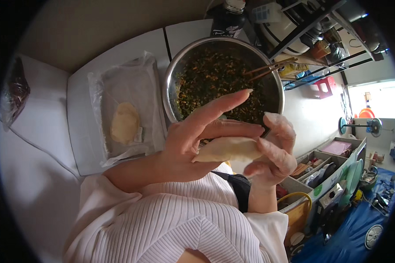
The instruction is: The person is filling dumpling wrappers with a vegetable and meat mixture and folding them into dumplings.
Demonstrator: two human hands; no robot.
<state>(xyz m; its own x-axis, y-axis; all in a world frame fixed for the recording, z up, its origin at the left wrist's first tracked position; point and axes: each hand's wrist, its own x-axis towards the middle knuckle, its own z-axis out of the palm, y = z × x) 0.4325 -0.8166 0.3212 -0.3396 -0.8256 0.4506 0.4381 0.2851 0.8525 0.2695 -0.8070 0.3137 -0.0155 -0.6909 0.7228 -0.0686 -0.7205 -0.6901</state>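
Observation:
A folded dumpling (228, 149) of pale dough lies across my left hand (187, 144), with the index finger raised away from it. My right hand (278, 148), dusted with flour, pinches its right end between fingertips and thumb. Just beyond both hands is a large stainless steel bowl (168, 70), holding a chopped green and orange filling (217, 75). A pair of wooden chopsticks (271, 68) rests in the filling and over the bowl's right rim. To the left, round dough wrappers (125, 123) lie on a plastic-lined tray (128, 79); whether they are stacked I cannot tell.
Behind the bowl stands a dark bottle or jar (228, 21). A metal rack (306, 31) with kitchenware rises at the right. Below it are open drawers (319, 161) and a blue floor covering (352, 223). A plastic-wrapped item (14, 92) and a cable (39, 148) are at far left.

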